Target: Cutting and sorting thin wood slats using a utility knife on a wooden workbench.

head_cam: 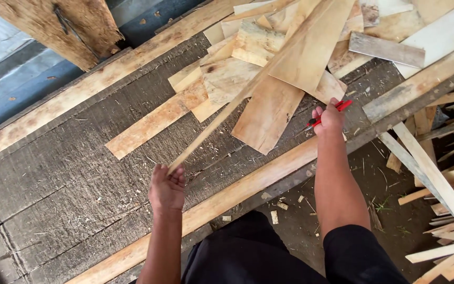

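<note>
Head view, looking down on a worn grey wooden bench w/ a pale rail along its near edge. L hand is closed round the near end of a long thin strip; the strip runs up and to the right from the fist, lifted off the bench at the near end, its far end lost in the board pile. R hand is closed on a red-handled tool, prob. a cutter or pliers, can't tell which; red handle tips stick out right of the fist, a dark tip shows at its left. R hand sits just right of the pile's near edge, close to a broad plank that slopes toward the rail. Can't tell if the tool touches any wood.

Pile = flat pale offcuts, overlapping at all angles, at the bench's far right. One lone board lies flat on the bench left of the strip. Far left: rough post and blue-grey sheeting. Right of the bench, on dirt floor, a loose heap of thin slats. Small chips lie on the dirt below the rail. Dark sleeve and clothing at bottom edge.
</note>
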